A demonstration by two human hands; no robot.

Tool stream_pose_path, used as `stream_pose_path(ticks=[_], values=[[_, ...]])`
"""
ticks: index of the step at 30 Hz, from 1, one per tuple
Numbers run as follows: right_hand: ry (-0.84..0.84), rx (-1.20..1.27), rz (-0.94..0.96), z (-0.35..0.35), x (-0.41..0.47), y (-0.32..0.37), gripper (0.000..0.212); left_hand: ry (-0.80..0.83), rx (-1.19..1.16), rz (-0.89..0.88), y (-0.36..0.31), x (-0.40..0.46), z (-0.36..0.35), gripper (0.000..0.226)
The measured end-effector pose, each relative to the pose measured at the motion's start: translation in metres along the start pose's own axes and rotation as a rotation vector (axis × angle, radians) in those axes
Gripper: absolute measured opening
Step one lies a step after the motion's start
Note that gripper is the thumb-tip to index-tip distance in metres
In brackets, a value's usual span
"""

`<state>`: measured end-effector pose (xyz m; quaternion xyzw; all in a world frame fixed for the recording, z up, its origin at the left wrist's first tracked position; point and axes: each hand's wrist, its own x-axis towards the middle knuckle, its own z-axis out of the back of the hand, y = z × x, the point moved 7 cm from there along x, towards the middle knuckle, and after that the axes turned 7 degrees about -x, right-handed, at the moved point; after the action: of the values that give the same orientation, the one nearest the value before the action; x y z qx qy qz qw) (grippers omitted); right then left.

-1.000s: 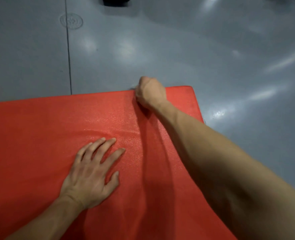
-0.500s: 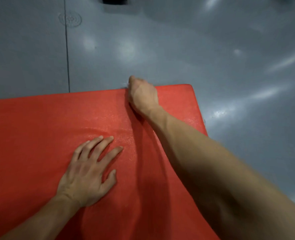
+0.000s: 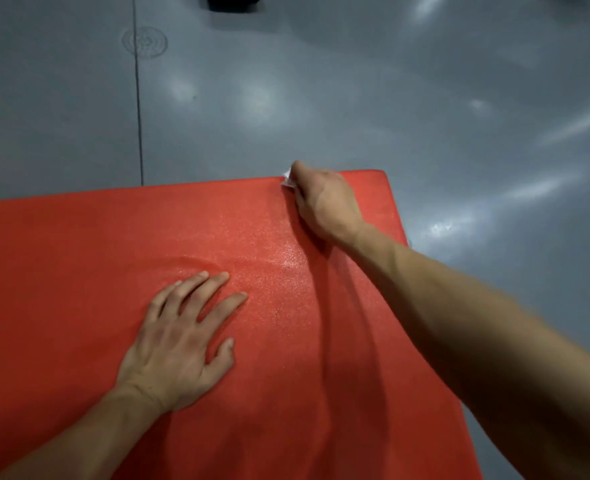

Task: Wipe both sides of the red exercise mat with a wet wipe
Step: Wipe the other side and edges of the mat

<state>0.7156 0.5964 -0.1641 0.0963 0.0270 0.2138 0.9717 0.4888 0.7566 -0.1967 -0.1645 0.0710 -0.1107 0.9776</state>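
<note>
From the one wide-angle camera on my head I look forward and steeply down, close over the red mat point(image 3: 78, 271), whose far edge and right corner cross mid-frame, with grey floor point(image 3: 355, 98) beyond it and to its right.

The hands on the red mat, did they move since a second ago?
The right hand, gripping the wet wipe, slid a little leftward along the red mat's far edge. The left hand stayed pressed flat on the mat, fingers spread.
</note>
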Motion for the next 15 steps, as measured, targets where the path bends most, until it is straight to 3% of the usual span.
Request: stream_pose_path(ticks=[2, 6, 9, 12, 15], values=[[-0.056, -0.085, -0.031, 0.012, -0.009, -0.028, 0.016, -0.003, -0.004, 0.000, 0.000, 0.001, -0.001, 0.063], [-0.082, -0.095, -0.384, 0.026, -0.024, -0.121, 0.043, -0.006, 0.004, -0.003, 0.000, 0.000, -0.001, 0.063], [-0.121, -0.046, -0.435, 0.025, -0.026, -0.118, 0.039, 0.003, 0.004, -0.004, 0.000, 0.000, -0.002, 0.063], [-0.174, -0.033, -0.276, 0.011, -0.029, -0.063, 0.021, 0.009, 0.013, -0.003, 0.000, 0.000, -0.002, 0.064], [-0.140, -0.046, 0.094, -0.008, -0.043, 0.006, 0.020, 0.006, 0.010, -0.001, -0.001, 0.000, -0.002, 0.064]])
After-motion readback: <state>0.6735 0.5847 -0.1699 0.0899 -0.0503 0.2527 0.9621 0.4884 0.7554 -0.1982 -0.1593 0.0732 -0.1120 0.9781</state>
